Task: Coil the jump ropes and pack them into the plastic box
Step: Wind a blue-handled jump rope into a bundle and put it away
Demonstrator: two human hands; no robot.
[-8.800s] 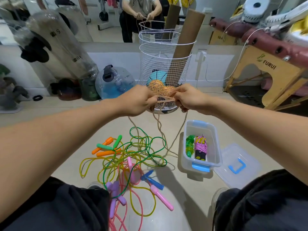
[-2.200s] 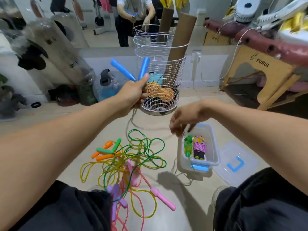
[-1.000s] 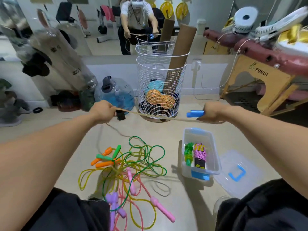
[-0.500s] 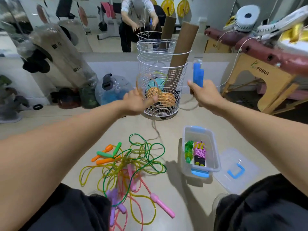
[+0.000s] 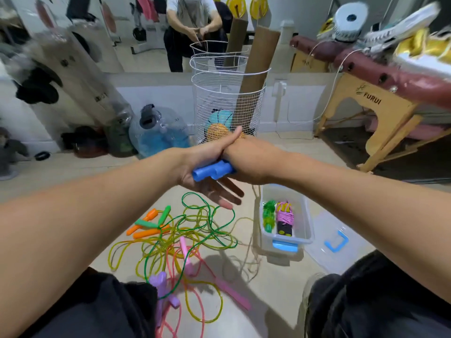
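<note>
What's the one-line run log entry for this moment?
step: coiling | left hand: flat against blue handles | right hand: on handles, grip hidden | plastic box: open, two coiled ropes inside

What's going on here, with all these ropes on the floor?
A person sits on the floor packing jump ropes. Both hands meet at a pair of blue handles: the right hand covers one end, and the left hand lies open under them with fingers straight. A tan cord trails down to the floor. The plastic box already holds a green bundle and a pink bundle. A tangle of ropes lies loose on the floor, and the lid lies beside the box.
</note>
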